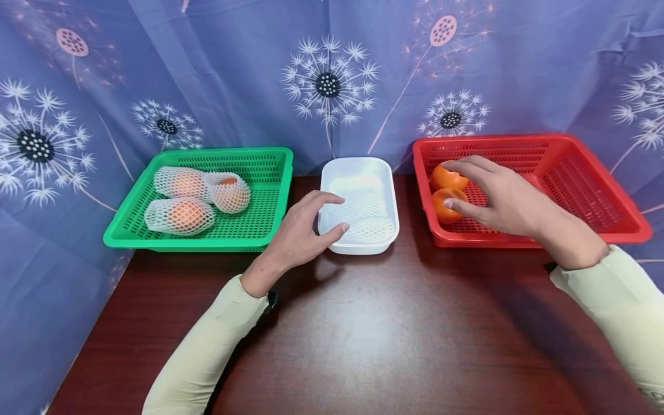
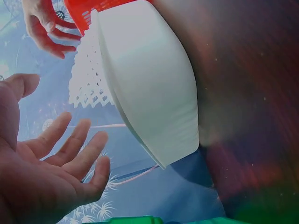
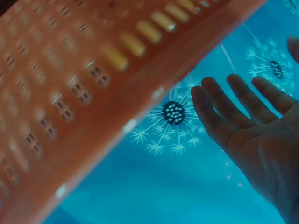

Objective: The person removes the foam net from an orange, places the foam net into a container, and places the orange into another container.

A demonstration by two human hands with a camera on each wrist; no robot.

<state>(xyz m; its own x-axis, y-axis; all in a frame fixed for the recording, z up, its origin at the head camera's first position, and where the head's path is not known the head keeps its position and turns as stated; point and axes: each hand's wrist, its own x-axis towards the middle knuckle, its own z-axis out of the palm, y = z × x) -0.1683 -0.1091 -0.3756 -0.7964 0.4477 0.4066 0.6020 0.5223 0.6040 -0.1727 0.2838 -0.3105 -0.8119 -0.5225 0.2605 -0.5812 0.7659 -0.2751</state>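
Two orange-coloured round fruits (image 1: 448, 206) lie at the left end of the red basket (image 1: 617, 233). Over them hovers my right hand (image 1: 510, 199), fingers extended and holding nothing; whether a fingertip touches a fruit I cannot tell. In the right wrist view that hand (image 3: 261, 135) is spread above the basket's rim. My left hand (image 1: 298, 233) is at the left side of the white plastic tub (image 1: 358, 249), thumb and fingers apart with nothing between them. White foam net sleeves (image 1: 368, 222) lie in the tub, and one sticks up past its rim in the left wrist view.
On the left stands a green basket (image 1: 267, 230) with three fruits in foam nets (image 1: 189, 215). All the containers stand along the back of the dark wooden table (image 1: 363, 346). Behind them hangs a blue cloth (image 1: 233, 69) with a dandelion print.
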